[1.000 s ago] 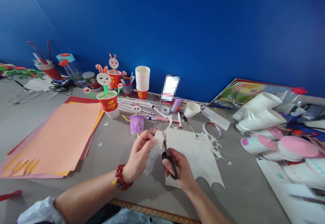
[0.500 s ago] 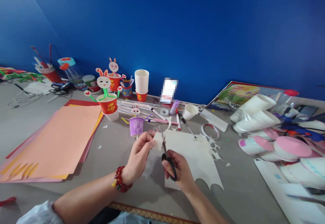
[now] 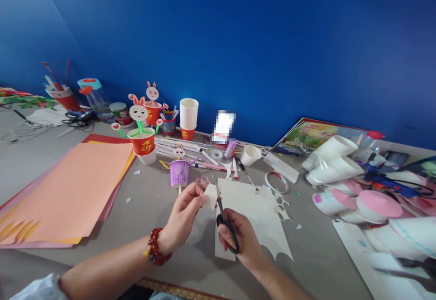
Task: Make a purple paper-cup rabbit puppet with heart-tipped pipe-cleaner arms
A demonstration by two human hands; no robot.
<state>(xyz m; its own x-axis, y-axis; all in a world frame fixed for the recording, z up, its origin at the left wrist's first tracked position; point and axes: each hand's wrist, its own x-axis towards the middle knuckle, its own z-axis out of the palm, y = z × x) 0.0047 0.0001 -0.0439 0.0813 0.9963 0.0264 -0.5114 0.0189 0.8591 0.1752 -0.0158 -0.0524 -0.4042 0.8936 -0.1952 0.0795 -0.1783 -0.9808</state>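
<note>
My left hand point(image 3: 182, 216) pinches a small piece of white paper point(image 3: 210, 195) between thumb and fingers, just above the table. My right hand point(image 3: 243, 241) grips black-handled scissors point(image 3: 225, 216), whose blades point up and away and meet the right edge of that paper piece. Under both hands lies a larger white sheet point(image 3: 259, 218) with jagged cut-outs along its right and lower edges. A red bead bracelet sits on my left wrist.
A purple cup with a bunny head point(image 3: 179, 170) stands just beyond my left hand. Orange and pink paper sheets point(image 3: 64, 191) lie at left. Bunny cups point(image 3: 143, 139), stacked cups point(image 3: 188, 111), markers and a tape roll point(image 3: 276, 181) line the back. White and pink paper cups point(image 3: 357, 191) pile at right.
The view has shifted slightly, so everything sits a little further left. Both hands keep their hold; the scissors stay at the paper piece's edge.
</note>
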